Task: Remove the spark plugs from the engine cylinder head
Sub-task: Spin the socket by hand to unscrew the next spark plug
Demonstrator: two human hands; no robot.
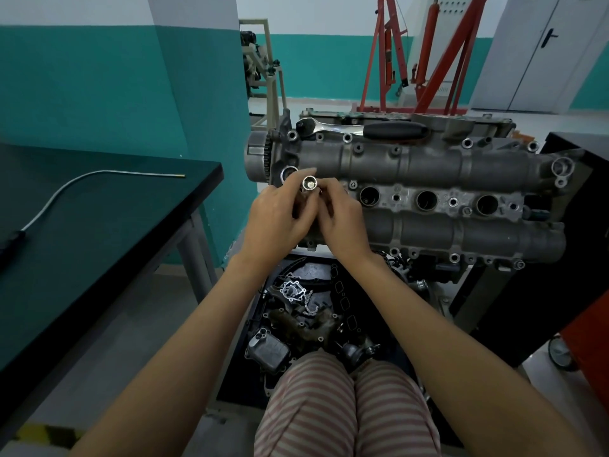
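The grey engine cylinder head stands in front of me with three open spark plug wells showing along its middle row. Over its left end I hold a shiny metal socket, its open end facing the camera. My left hand grips the socket's shaft from the left. My right hand pinches it from the right. The socket's lower part and the leftmost well are hidden behind my fingers. A ratchet wrench with a black handle lies along the far top of the head.
A dark table at my left carries a long flexible pick-up tool. Loose engine parts fill a tray on the floor under the head. A red engine hoist stands behind. A black cabinet sits at the right.
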